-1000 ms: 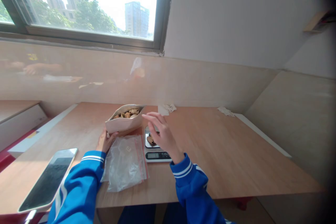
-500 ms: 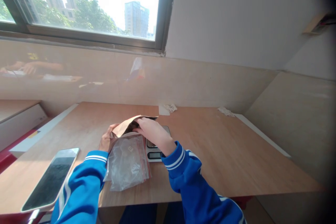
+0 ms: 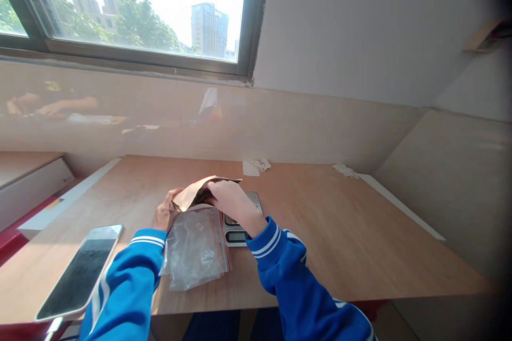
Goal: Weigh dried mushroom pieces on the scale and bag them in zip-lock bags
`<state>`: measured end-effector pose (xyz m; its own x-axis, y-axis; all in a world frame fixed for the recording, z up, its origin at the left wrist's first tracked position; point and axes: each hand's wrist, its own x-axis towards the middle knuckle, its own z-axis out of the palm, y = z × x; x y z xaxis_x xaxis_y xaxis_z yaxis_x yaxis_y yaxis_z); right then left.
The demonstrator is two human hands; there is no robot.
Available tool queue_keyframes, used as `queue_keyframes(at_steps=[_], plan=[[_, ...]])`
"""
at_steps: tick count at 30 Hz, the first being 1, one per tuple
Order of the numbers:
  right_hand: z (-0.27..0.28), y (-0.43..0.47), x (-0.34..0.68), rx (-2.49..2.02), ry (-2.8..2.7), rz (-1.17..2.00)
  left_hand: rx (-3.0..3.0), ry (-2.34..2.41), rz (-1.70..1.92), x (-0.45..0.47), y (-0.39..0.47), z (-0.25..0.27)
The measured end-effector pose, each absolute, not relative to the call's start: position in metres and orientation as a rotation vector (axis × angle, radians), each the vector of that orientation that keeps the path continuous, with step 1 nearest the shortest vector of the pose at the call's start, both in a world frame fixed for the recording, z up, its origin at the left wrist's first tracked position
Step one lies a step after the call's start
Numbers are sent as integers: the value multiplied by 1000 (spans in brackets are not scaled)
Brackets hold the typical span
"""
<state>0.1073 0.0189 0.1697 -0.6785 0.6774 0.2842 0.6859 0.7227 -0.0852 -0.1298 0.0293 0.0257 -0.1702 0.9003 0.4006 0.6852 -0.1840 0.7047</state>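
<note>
A brown paper bag [image 3: 192,192] lies tilted above the middle of the table with its mouth facing me. My left hand [image 3: 164,212] grips the bag's left side. Inside the mouth are the fingers of my right hand [image 3: 230,198]; the bag hides them, so what they touch does not show. Clear zip-lock bags with red strips [image 3: 194,250] lie in a pile just below the paper bag. Partly under my right wrist sits a small digital scale [image 3: 236,238], its display facing me and too small to read.
A smartphone [image 3: 82,272] with a white cable [image 3: 54,326] plugged in lies at the table's left edge. Crumpled tissue [image 3: 261,164] and white paper [image 3: 250,169] rest by the wall, with another tissue [image 3: 345,171] farther right. The wooden table [image 3: 352,234] ends at the tiled wall.
The view has shifted very slightly. My right hand stays in the paper bag with little visible movement, and my left hand keeps its hold.
</note>
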Motion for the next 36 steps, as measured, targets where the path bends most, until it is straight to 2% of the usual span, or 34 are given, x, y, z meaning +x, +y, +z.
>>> queue_keyframes(at_steps=[11,24,36], plan=[[169,13,129,-905,-2416,318,1836,1832,1233,-134,30,21],[143,10,121,-1095,-2571,-170,1875,1674,1282,-133,33,20],[141,4,122,-1035,-2549,-212,1949,1708,1274,-137,36,16]])
